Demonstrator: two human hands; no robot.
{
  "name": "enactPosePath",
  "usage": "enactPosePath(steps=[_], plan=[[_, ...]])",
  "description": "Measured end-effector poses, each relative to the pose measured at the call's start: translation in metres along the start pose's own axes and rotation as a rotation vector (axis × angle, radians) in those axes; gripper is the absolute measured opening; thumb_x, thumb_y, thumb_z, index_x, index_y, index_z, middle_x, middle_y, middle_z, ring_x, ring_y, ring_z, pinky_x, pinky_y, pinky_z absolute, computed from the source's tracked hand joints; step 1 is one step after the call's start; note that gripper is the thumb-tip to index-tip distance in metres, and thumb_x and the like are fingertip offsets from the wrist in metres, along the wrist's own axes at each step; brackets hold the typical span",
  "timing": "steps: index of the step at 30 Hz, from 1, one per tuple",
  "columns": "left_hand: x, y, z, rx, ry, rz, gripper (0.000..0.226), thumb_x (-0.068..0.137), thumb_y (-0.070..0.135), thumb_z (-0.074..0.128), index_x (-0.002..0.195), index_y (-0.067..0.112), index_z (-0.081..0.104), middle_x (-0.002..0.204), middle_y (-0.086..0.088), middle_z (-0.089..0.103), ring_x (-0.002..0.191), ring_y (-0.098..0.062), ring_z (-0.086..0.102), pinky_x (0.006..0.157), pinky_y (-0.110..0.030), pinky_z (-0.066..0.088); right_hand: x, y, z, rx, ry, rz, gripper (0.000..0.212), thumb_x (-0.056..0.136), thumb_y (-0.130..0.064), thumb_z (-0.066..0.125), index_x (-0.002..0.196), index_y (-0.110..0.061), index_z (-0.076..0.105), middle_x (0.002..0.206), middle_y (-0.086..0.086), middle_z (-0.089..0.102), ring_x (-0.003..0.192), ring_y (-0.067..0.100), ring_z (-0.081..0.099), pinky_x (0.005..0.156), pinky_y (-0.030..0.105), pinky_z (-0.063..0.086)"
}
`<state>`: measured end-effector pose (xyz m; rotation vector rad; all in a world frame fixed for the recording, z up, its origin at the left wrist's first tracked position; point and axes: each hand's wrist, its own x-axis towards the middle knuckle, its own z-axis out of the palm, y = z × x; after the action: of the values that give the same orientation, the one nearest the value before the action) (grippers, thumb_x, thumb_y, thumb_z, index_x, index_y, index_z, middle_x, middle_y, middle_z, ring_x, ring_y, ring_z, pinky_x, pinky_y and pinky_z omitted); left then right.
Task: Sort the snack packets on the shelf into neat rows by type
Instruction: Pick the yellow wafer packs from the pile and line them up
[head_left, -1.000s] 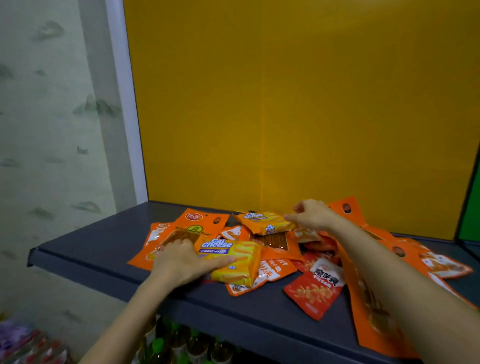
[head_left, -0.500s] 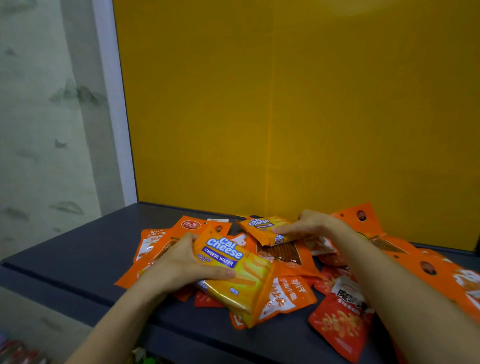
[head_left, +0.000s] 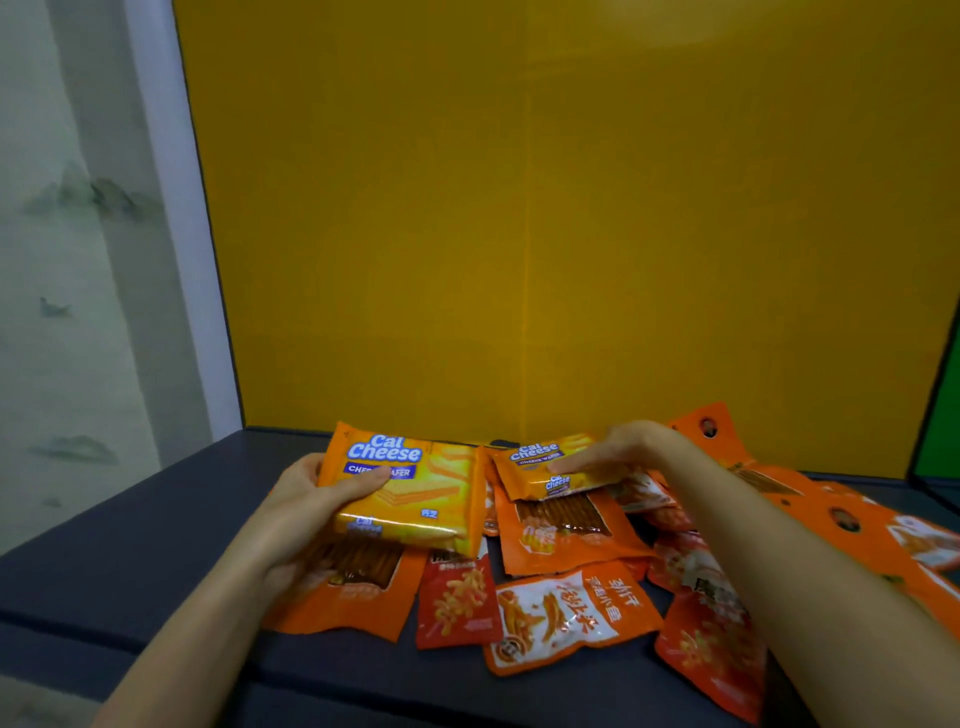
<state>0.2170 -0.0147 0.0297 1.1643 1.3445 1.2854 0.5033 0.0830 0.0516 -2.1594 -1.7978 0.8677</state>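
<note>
A person's left hand (head_left: 304, 512) grasps a large Cal Cheese wafer packet (head_left: 415, 493), thumb curled across its front and fingers behind. The hand holds it tilted up above a jumble of snacks on a dark shelf (head_left: 150, 525).

The right hand (head_left: 621, 449) reaches in over the pile, its fingers (head_left: 574, 461) laid fairly straight across a smaller Cal Cheese packet (head_left: 537, 465). That packet sits just right of the big one, near the shelf's orange back panel (head_left: 519, 218). Whether the thumb is tucked beneath to pinch it cannot be told from this angle.

Below the raised wafer packet lies an orange stick-snack pouch (head_left: 358, 587), partly under the left wrist. A second such pouch (head_left: 563, 530) lies under the smaller Cal Cheese packet. Toward the front edge sit a small red packet (head_left: 457, 600) and an orange-and-white packet (head_left: 563, 616), touching side by side. Another red packet (head_left: 709, 647) lies beside the right forearm. Long orange hanging pouches (head_left: 852, 525) trail away at far right. A pale patterned wall (head_left: 57, 322) stands left of the shelf.
</note>
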Motion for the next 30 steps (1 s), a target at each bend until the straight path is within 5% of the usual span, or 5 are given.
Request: enactPosePath(steps=[4,8,16,21,30], plan=[[0.009,-0.004,-0.003,-0.079,-0.004,-0.013,0.045,0.076,0.018,0.072,0.115,0.008,0.051,0.095,-0.016,0.068,0.076,-0.027,0.066,0.067,-0.035,0.054,0.004,0.003,0.003,0.089,0.089,0.007,0.054,0.064,-0.053,0.077,0.086,-0.007,0.06,0.09,0.009,0.058,0.079,0.023,0.056,0.069,0.029,0.043],[0.012,-0.005,-0.006,-0.119,-0.025,0.001,0.032,0.08,0.016,0.069,0.108,0.009,0.054,0.088,-0.014,0.068,0.068,-0.023,0.065,0.062,-0.032,0.053,-0.011,0.006,0.006,0.23,0.186,-0.014,0.04,0.075,-0.037,0.075,0.067,-0.01,0.047,0.06,0.005,0.048,0.048,0.014,0.041,0.042,0.018,0.033],[0.009,0.002,0.016,-0.169,-0.142,0.04,0.036,0.08,0.018,0.069,0.114,0.012,0.057,0.099,-0.016,0.069,0.079,-0.028,0.065,0.073,-0.038,0.054,-0.06,0.042,0.008,0.631,0.467,-0.14,0.023,0.085,-0.027,0.066,0.094,-0.007,0.06,0.088,0.015,0.065,0.066,0.021,0.059,0.066,0.034,0.049],[-0.01,0.007,0.061,-0.175,-0.258,0.06,0.015,0.083,0.014,0.065,0.097,0.014,0.06,0.08,-0.007,0.068,0.051,-0.013,0.066,0.044,-0.023,0.053,-0.115,0.082,-0.004,0.858,0.57,-0.132,0.034,0.085,-0.024,0.066,0.108,-0.001,0.057,0.075,0.007,0.06,0.054,0.014,0.057,0.045,0.022,0.049],[-0.079,0.018,0.183,-0.221,-0.426,0.055,0.007,0.086,0.008,0.052,0.086,0.014,0.055,0.046,0.004,0.064,0.035,-0.005,0.058,0.04,-0.023,0.05,-0.23,0.199,-0.034,0.951,0.722,-0.107,0.016,0.089,-0.02,0.059,0.101,-0.011,0.054,0.075,0.003,0.059,0.059,0.014,0.054,0.054,0.02,0.045]])
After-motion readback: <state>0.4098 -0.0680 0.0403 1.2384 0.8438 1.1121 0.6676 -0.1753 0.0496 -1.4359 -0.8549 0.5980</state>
